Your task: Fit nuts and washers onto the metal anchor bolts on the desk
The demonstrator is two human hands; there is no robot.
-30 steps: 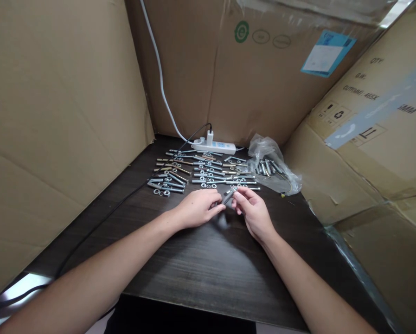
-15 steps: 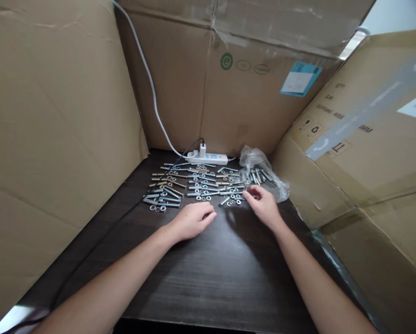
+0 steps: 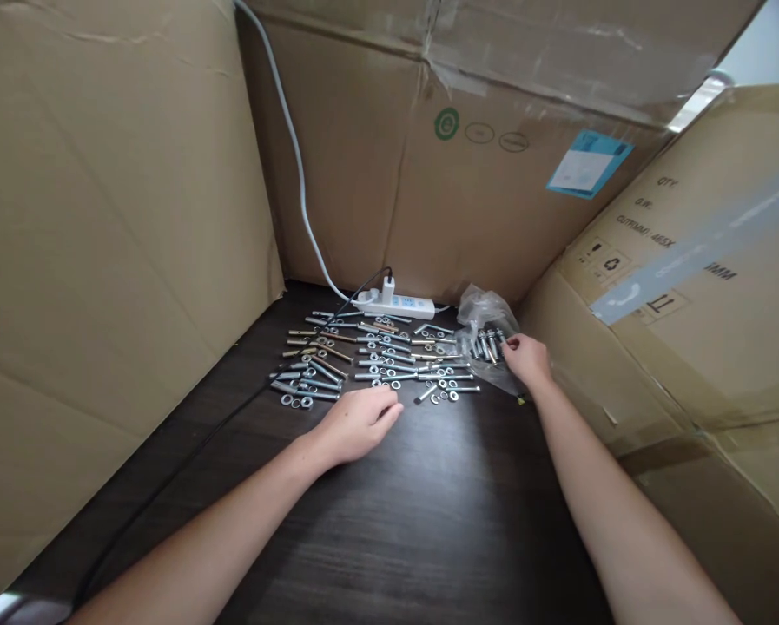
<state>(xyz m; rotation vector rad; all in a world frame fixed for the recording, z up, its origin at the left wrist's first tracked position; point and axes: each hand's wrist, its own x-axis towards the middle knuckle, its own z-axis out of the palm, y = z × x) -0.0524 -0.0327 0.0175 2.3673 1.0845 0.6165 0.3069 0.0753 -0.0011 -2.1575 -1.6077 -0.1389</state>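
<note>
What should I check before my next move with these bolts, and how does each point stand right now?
1. Right hand at the plastic bag: ok.
2. Bagged bolts visible: ok, several show.
3. Right fingers gripping a bolt: cannot tell, too small.
4. Left hand away from the bag: ok, near the laid-out bolts.
5. Left hand empty: cannot tell, it is curled.
6. Black cable clear of the laid-out bolts: not ok, it crosses the left group in view.

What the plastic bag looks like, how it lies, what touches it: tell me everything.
The plastic bag is clear, thin-looking and crumpled, lying on the dark table right of the power strip. Metal bolts are bunched within its outline, inside or on top unclear. The right hand is at its right side; contact is unclear.
</note>
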